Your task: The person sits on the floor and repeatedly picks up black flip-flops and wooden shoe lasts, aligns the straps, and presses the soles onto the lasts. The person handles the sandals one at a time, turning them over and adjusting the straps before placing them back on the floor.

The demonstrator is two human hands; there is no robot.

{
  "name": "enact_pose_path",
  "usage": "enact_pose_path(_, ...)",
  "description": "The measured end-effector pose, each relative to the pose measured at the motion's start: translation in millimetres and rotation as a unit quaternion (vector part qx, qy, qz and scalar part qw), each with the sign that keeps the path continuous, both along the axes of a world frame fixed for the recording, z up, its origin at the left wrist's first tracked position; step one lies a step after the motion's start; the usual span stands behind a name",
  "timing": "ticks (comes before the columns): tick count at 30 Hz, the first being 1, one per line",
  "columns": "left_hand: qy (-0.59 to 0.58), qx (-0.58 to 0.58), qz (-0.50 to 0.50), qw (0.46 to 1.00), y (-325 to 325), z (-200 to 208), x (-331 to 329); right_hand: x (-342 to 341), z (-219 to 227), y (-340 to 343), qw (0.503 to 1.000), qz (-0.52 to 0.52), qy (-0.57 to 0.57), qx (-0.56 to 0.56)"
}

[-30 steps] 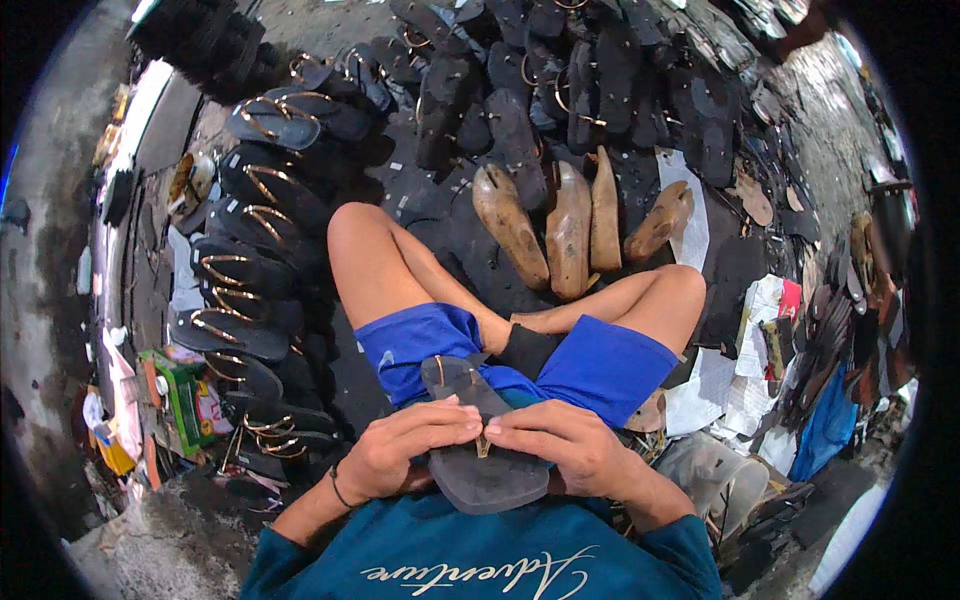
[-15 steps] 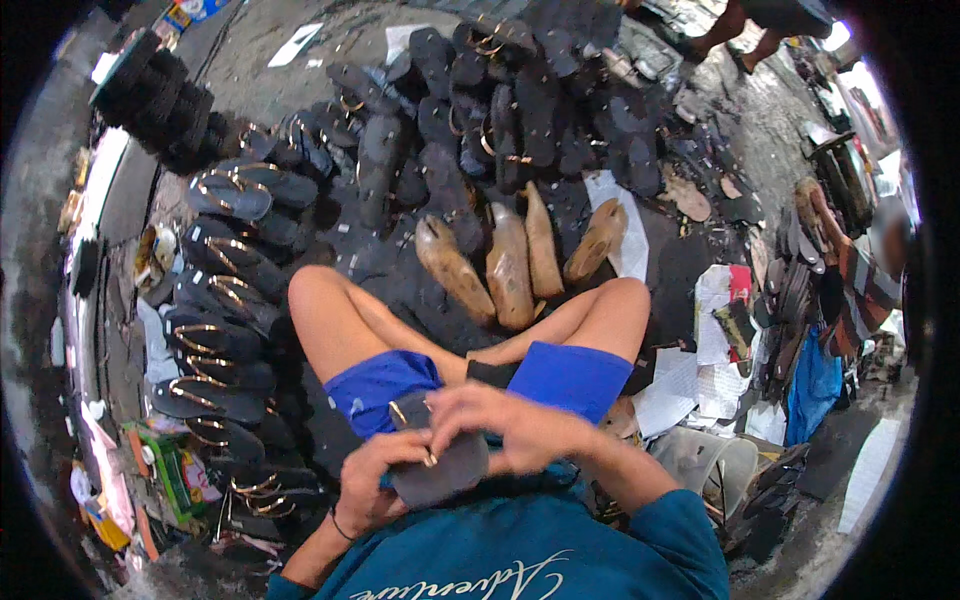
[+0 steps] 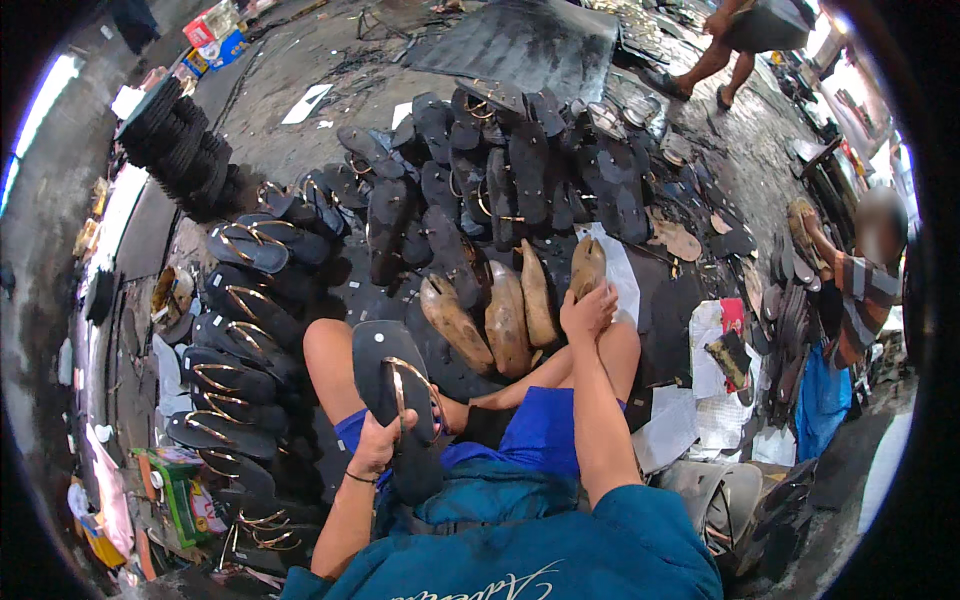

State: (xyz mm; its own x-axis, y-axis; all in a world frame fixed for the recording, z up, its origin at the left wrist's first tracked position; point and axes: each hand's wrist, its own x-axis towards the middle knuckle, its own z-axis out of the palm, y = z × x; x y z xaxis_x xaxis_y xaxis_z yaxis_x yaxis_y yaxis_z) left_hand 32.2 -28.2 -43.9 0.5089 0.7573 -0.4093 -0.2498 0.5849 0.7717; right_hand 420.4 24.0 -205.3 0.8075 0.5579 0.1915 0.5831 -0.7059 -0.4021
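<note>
My left hand [image 3: 378, 446] grips a black flip-flop [image 3: 380, 350] with gold straps, held up over my lap with its top side showing. At the far side of my right knee, my right hand [image 3: 590, 312] is closed around the near end of a worn wooden shoe last [image 3: 588, 262]; its fingertips are partly hidden. More lasts lie beside it: a broad one [image 3: 455, 322], a middle one [image 3: 508, 325] and a slim one [image 3: 537, 295]. White paper [image 3: 618, 275] lies beneath and beside the gripped last.
Gold-strapped flip-flops [image 3: 230, 385] line my left side. Many black soles [image 3: 528, 170] are spread beyond the lasts, and a stack of soles [image 3: 175, 135] stands far left. A whitish container [image 3: 715, 490] sits near my right elbow. One person [image 3: 740, 50] stands far right; another [image 3: 865, 290] sits at the right.
My right hand has left the flip-flop and reached forward to the rightmost last. My left hand has raised the flip-flop and turned it upright. The head view has tilted farther ahead.
</note>
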Motion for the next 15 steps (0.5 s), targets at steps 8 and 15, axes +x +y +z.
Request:
enact_pose_path(8,0.007,-0.035,0.034,0.999,8,-35,-7,-78,19,-23,0.935,0.354,0.018,-0.015)
enact_pose_path(15,0.029,-0.015,0.081,0.996,-10,-30,1,-62,45,-27,0.945,0.264,0.137,-0.133)
